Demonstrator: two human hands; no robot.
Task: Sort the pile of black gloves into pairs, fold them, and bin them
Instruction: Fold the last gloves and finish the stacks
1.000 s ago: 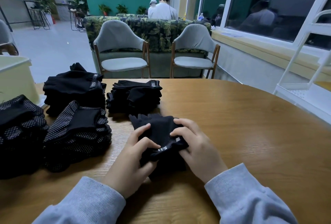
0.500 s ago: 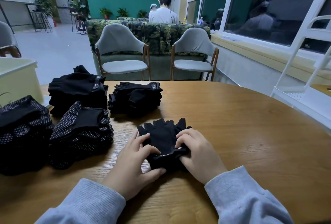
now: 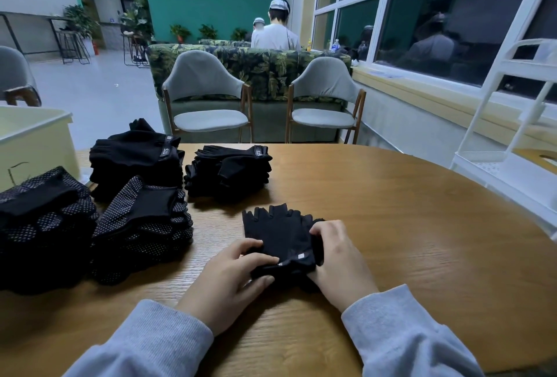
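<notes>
A pair of black fingerless gloves (image 3: 278, 233) lies on the wooden counter (image 3: 407, 226) near its centre, finger ends pointing toward 12 o'clock, cuff end toward 6 o'clock. The left hand (image 3: 232, 280) pinches the cuff edge at the gloves' 7 o'clock corner, thumb under and fingers on top. The right hand (image 3: 337, 259) pinches the cuff at the 4 o'clock side, its fingers curled over the fabric beside a small label. Both wrists wear grey sleeves.

At 10 o'clock from the held gloves sits a stack of plain black gloves (image 3: 230, 168), and further toward 10 o'clock a taller stack (image 3: 135, 159) with a labelled cuff on top. At 9 o'clock are two heaps of dotted gloves (image 3: 141, 226), the second heap (image 3: 42, 226) lying at the counter's left edge. A pale yellow bin (image 3: 33, 141) stands behind those heaps, at 10 o'clock. Two grey chairs (image 3: 208, 96) face the counter's far side at 12 o'clock, and a white rack (image 3: 512, 123) stands at 2 o'clock.
</notes>
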